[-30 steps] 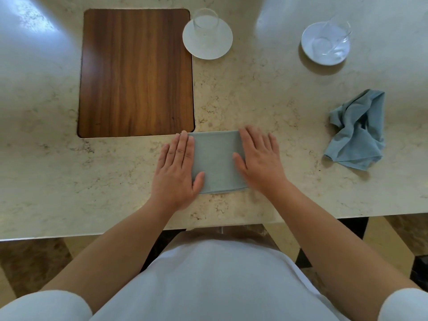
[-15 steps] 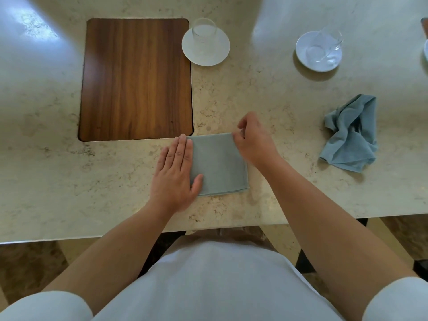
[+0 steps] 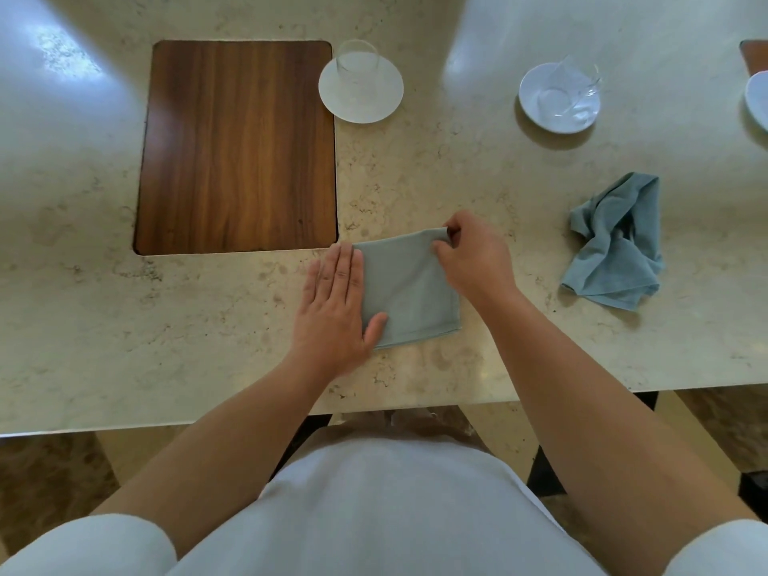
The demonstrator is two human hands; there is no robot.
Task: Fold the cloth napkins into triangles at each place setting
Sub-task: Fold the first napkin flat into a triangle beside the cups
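Observation:
A grey-green cloth napkin [image 3: 409, 288], folded into a square, lies on the marble table near its front edge. My left hand [image 3: 334, 303] rests flat on the napkin's left side with fingers together and the thumb on the cloth. My right hand [image 3: 471, 255] pinches the napkin's far right corner, which is lifted slightly off the table. A second napkin [image 3: 615, 243], blue-grey and crumpled, lies to the right, apart from both hands.
A wooden placemat [image 3: 237, 145] lies at the far left of the folded napkin. Behind stand a glass on a white saucer [image 3: 360, 87] and another glass on a saucer [image 3: 559, 97]. A further saucer [image 3: 758, 99] and mat show at the right edge. The table's front edge [image 3: 415, 409] is close.
My right hand lifted off the napkin's right side, moved to its far right corner and pinched it up. My left hand stayed flat on the left side.

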